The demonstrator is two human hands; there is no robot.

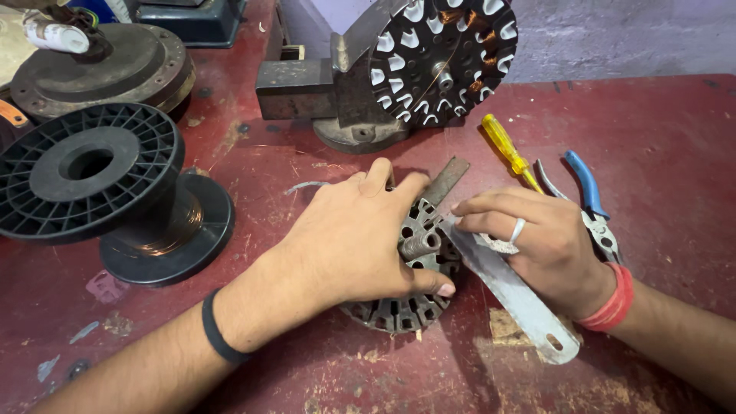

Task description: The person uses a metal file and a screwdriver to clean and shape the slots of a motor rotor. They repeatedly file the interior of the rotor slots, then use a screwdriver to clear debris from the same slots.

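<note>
Here, head view: left hand (349, 234) clamped over slotted metal core (406, 303) lying flat on red bench (659, 153), fingers draped across top, thumb hooked at near rim, pinning it down. Right hand (537, 238) closed round wide end of flat metal strip (510, 287), fingertips pressing it vs. core's right edge by centre shaft (420, 245); far end of strip pokes out beyond left fingers. Reads as slot-clearing/lining step, partway thru. Next move prob. needs firm hold-down w/ left, strip kept square to slot, slow push. Yellow screwdriver (506, 149) & blue-handled pliers (590, 203) just beyond right hand. Black wire spool (107, 192) well left. Second wound core (441, 57) on vise-like block at back.
</note>
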